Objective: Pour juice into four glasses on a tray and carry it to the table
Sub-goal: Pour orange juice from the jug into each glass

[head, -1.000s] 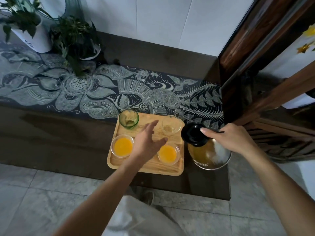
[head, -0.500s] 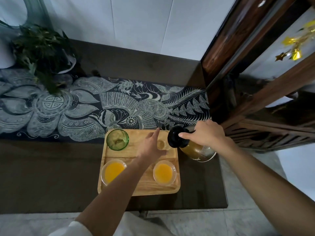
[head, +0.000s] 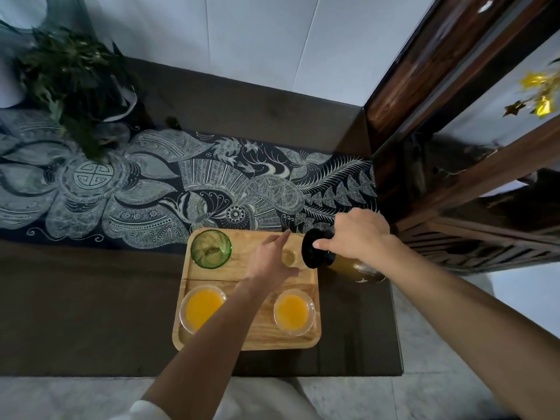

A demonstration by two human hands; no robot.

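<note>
Four glasses are sitting on the wooden tray (head: 266,341), which is lying on the dark bench (head: 91,313) with its long axis running toward the wall. The two nearer clear glasses, left (head: 202,308) and right (head: 293,311), are holding orange juice. The green glass (head: 211,249) at the far left is looking empty. The fourth glass (head: 288,256), at the far right, is mostly hidden behind the left hand (head: 269,262), and its contents are hard to make out.

The left hand is hovering over the tray with fingers spread apart toward that glass; whether it is touching the glass cannot be told. The right hand (head: 360,234) is making a closed grip around the neck of the juice jug (head: 351,263), just beside the tray's right edge. The jug is tilting, its black lid (head: 312,248) pointing left toward the tray, its long axis running left to right. Its body is largely covered by the hand and wrist.

A patterned runner (head: 151,189) is lying across the bench behind the tray, with a potted plant (head: 72,83) at the far left, blurred and partly cut off.
</note>
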